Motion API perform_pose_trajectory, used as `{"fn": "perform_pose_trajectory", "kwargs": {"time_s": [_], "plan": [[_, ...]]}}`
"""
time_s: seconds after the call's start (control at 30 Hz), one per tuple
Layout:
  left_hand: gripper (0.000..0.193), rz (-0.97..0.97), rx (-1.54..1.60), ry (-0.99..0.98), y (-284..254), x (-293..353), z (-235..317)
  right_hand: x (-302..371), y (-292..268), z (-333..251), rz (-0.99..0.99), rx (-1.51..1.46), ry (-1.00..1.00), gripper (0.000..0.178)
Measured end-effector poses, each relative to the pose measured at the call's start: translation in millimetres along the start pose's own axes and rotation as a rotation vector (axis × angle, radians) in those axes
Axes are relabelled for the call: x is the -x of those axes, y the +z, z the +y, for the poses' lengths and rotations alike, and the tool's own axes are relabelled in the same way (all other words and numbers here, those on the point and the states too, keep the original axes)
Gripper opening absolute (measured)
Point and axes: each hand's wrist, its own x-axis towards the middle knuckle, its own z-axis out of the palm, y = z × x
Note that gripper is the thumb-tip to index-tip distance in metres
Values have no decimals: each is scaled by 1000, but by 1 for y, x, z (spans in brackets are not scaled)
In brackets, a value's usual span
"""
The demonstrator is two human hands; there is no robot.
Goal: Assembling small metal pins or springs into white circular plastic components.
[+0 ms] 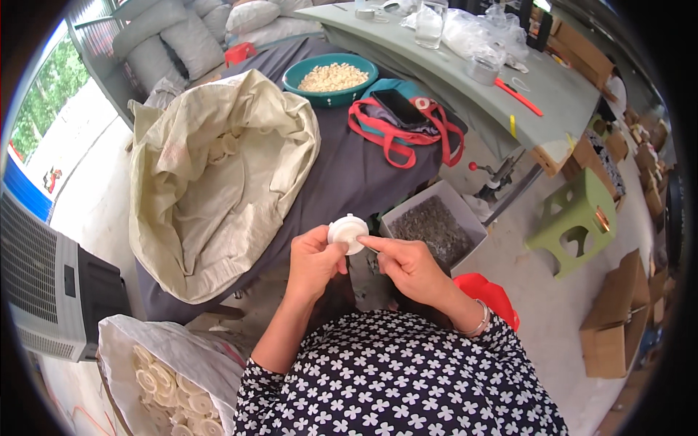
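In front of my body, my left hand (314,260) pinches a round white plastic cap (347,231) by its rim, thumb on its face. My right hand (411,267) reaches in from the other side, its index fingertip at the cap's right edge and the other fingers curled. A thin, dark sliver shows under that index finger; what it belongs to is hidden. Beyond the cap, a large cream woven sack (218,211) lies wide open with a few pale parts inside. At lower left, a white sack (171,330) holds many similar off-white round parts (171,389).
A green basin (294,81) of small pale pieces and a red-trimmed bag (400,152) with a phone (398,107) rest on dark cloth (342,167). Right of my hands stands a grey-filled box (476,236). A green stool (582,211), carton (614,327) and grey-green table (451,65) lie farther right.
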Motion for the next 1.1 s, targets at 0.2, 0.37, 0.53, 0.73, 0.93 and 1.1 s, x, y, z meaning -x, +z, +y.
{"fn": "perform_pose_trajectory", "kwargs": {"time_s": [0.2, 0.37, 0.53, 0.73, 0.93, 1.1], "plan": [[8, 32, -66, 140, 5, 4, 0, 2, -1, -7, -48, -49, 86, 41], [7, 24, -123, 201, 7, 5, 3, -2, -7, -14, -55, 11, 56, 38], [7, 31, -289, 341, 2, 3, -4, -6, -14, -20, -134, 111, 102, 35], [6, 63, -567, 540, 6, 4, 4, -11, -19, -23, -166, 218, 68, 33], [15, 135, -736, 712, 10, 8, -1, -13, -13, -24, -173, 362, 57, 30], [5, 203, -639, 627, 6, 1, -13, -5, 9, -12, -14, 284, 82, 27]]}}
